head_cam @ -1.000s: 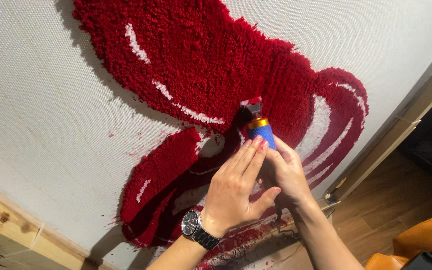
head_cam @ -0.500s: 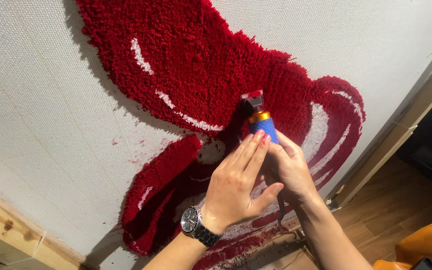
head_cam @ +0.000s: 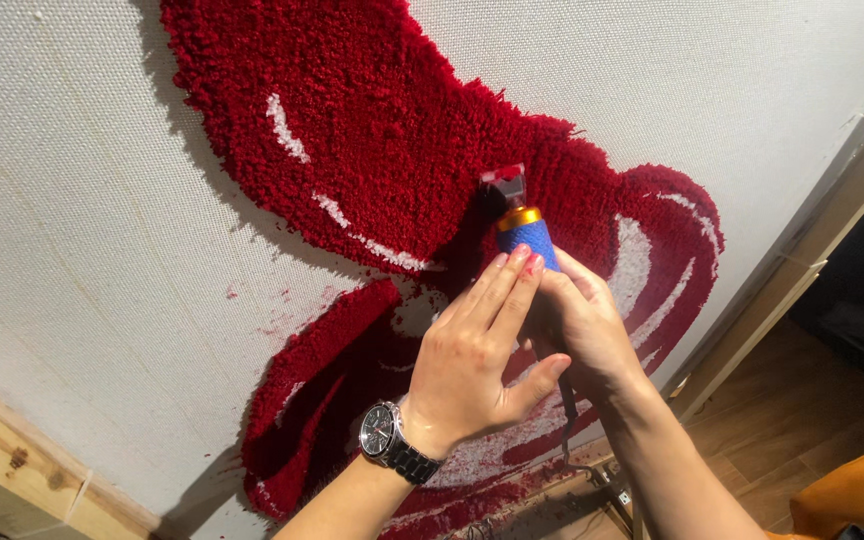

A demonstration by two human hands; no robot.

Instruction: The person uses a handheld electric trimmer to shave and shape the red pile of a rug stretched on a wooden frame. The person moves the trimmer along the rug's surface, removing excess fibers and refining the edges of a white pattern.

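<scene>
A red tufted rug (head_cam: 372,130) with white highlight lines is worked into a white cloth (head_cam: 82,220) stretched on a frame. A hand-held trimmer (head_cam: 522,230) with a blue grip and a gold collar has its head pressed against the red pile near the middle. My right hand (head_cam: 582,330) is wrapped around the trimmer's handle. My left hand (head_cam: 472,355), with a dark wristwatch (head_cam: 392,448), rests its fingertips on the blue grip and cups the right hand. A dark cord (head_cam: 577,450) hangs below the hands.
A wooden frame edge (head_cam: 12,450) runs along the lower left and another wooden bar (head_cam: 782,300) along the right. Wood flooring (head_cam: 812,420) and an orange object (head_cam: 857,495) show at the lower right. Loose red fluff lies on the cloth.
The trimmer and both hands have slid a little up over the red pile. The view has shifted slightly.
</scene>
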